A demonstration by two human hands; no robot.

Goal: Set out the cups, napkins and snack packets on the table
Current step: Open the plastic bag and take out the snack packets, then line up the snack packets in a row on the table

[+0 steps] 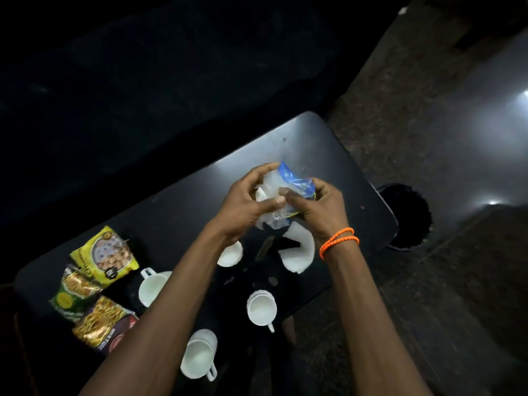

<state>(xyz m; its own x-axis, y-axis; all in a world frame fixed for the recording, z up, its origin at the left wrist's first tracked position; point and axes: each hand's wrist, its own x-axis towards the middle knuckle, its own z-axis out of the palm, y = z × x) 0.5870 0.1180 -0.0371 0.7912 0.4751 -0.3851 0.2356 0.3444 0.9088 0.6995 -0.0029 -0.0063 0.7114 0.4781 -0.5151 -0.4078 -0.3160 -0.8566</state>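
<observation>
Head view: both hands are up over the middle of the dark surface [328,144], working a clear plastic napkin pack [285,192] with blue print. My read is it's held off the surface so the wrapper can be opened and napkins pulled out; that step isn't done yet.

Left hand [245,201]: fingers curled round the pack's left side, thumb across the front, pinching the white napkin stack through the plastic. Right hand [320,204]: fingers curled round the blue end, thumb pinching the wrapper. Orange bracelet [338,241] on the right wrist. Both forearms come in from the near edge and converge, wrists slightly bent inward.

Below the hands a white napkin [300,252] already lies on the surface, curled up at one side.

Cups: four white ones, upright, spread on the near half – one [230,254] partly under the left wrist, one [153,288] to its left, one [261,308] near-centre, one [198,354] nearest. The near ones look like stacked pairs, can't confirm.

Snack packets in a column at the left: yellow packet [104,251], green packet [73,292], gold-and-maroon packet [103,327], overlapping edge to edge. Looks parked as a group, likely still to be distributed.
</observation>
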